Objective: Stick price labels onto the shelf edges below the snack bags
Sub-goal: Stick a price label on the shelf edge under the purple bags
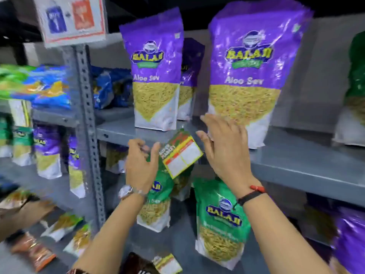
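A yellow-edged price label (pixel 182 156) with a green and red header hangs tilted in front of the grey shelf edge (pixel 116 135). My left hand (pixel 141 167) grips it at its left corner, thumb up against it. My right hand (pixel 224 149) hovers just right of the label, fingers spread and holding nothing. Two large purple Aloo Sev bags (pixel 156 76) (pixel 246 76) stand on the shelf right above the hands, with a third purple bag behind them. Green snack bags (pixel 221 222) stand on the shelf below. Another label (pixel 167 264) shows at the bottom edge.
A perforated grey upright (pixel 87 119) divides this bay from the left bay, which holds blue, green and purple bags (pixel 47 147). A promo sign (pixel 71 18) hangs at top left. A green bag (pixel 355 86) stands at far right. Small packets (pixel 33 252) lie at lower left.
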Demonstrator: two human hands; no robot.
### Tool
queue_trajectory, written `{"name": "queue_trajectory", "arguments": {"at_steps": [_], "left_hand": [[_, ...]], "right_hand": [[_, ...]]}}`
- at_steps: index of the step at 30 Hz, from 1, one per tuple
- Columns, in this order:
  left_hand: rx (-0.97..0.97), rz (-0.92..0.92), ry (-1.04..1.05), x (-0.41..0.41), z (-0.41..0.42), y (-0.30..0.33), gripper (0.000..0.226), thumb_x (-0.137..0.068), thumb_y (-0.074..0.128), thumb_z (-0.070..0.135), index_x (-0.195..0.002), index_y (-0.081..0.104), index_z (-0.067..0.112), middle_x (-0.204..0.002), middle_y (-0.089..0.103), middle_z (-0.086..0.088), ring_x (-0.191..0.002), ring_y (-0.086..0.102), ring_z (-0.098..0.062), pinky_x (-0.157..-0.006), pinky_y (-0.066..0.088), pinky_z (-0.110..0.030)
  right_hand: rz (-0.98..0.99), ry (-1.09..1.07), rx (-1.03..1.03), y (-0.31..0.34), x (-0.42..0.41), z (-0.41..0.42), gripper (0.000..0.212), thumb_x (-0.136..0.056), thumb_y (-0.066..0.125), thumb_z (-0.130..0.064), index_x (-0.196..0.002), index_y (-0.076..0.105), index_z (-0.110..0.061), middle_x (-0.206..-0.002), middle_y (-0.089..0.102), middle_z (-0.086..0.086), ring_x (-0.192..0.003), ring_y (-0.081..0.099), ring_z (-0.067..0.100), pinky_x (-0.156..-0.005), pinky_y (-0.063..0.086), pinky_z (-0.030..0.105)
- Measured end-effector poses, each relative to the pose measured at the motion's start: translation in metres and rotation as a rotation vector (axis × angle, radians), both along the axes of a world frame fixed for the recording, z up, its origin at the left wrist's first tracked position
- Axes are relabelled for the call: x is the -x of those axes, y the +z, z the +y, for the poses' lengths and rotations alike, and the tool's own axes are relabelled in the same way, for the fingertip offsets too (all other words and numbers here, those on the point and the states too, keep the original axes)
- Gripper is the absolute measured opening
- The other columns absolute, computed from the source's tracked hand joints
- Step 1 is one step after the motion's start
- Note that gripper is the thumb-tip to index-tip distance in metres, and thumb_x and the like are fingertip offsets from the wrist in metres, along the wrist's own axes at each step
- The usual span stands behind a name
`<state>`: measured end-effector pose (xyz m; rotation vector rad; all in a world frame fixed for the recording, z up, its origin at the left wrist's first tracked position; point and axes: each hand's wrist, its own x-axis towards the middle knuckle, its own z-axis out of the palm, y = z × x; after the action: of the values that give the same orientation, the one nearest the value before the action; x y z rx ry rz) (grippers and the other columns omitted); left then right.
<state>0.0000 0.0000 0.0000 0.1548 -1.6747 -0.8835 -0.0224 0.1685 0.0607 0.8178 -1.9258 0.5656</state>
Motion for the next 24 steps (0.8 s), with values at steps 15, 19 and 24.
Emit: {"name": "queue_trajectory", "arguments": {"at_steps": [15, 19, 24], "left_hand": [[-0.408, -0.017, -0.547, 0.014, -0.01, -0.017, 0.032, -0.077, 0.062, -0.008, -0.072, 0.049, 0.02, -0.064, 0.053, -0.002, -0.055, 0.053, -0.005, -0.063, 0.047, -0.03], [-0.284, -0.011, -0.505, 0.012, -0.015, -0.011, 0.038, -0.074, 0.064, -0.01, -0.072, 0.05, 0.025, -0.063, 0.052, 0.002, -0.056, 0.05, -0.002, -0.06, 0.045, -0.015], [0.0, -0.052, -0.407, 0.004, -0.031, 0.01, 0.037, -0.074, 0.066, -0.005, -0.065, 0.053, 0.029, -0.066, 0.059, 0.008, -0.06, 0.052, 0.001, -0.058, 0.041, -0.007]], "right_hand": [[-0.203, 0.024, 0.156, -0.006, -0.001, -0.049, 0.008, -0.081, 0.065, -0.014, -0.085, 0.062, -0.021, -0.081, 0.067, 0.003, -0.08, 0.056, 0.029, -0.067, 0.021, 0.034], [-0.238, -0.011, 0.194, -0.015, -0.01, -0.042, 0.015, -0.08, 0.067, -0.013, -0.075, 0.058, -0.024, -0.07, 0.062, -0.005, -0.072, 0.054, 0.025, -0.059, 0.014, 0.033], [-0.285, -0.036, 0.258, -0.032, -0.023, -0.034, 0.021, -0.078, 0.069, -0.011, -0.078, 0.055, -0.026, -0.067, 0.062, -0.006, -0.07, 0.055, 0.023, -0.058, 0.012, 0.03]]}}
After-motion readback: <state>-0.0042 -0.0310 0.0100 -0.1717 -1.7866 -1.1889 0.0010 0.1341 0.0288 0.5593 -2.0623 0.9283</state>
